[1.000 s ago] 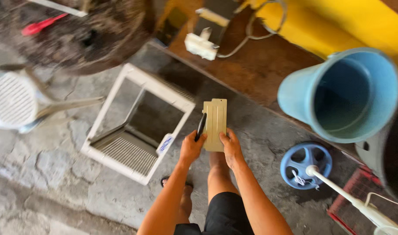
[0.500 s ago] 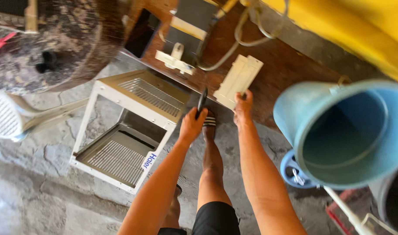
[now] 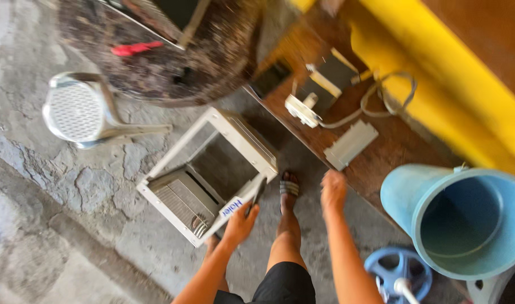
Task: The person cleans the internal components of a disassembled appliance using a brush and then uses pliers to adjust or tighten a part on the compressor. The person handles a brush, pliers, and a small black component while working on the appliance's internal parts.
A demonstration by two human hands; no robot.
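Nearest the camera, the left hand [image 3: 239, 224] is closed around a dark screwdriver [image 3: 258, 194], whose shaft points up along the near corner of a white boxy casing [image 3: 212, 174] that stands open on the cracked concrete floor [image 3: 60, 225]. The right hand [image 3: 333, 190] holds nothing; it hangs loosely curled just short of the edge of a low brown wooden bench [image 3: 393, 152], though blur hides how far its fingers are spread. Between the two hands a foot in a strapped sandal [image 3: 289, 188] rests on the floor. Just beyond the right hand, a pale ribbed panel [image 3: 351, 144] lies flat on the bench, apart from the fingers. To the right a big blue bucket [image 3: 466, 219] lies tipped toward the camera, with a blue wheel-shaped part [image 3: 397, 272] below it. Farther along the bench sit a white plug with its cable [image 3: 302, 110] and a small dark box [image 3: 331, 76]. Farther left, a round metal grille [image 3: 77, 110] lies on the floor, and a red-handled tool [image 3: 136, 49] rests on a dark round slab [image 3: 156, 62].
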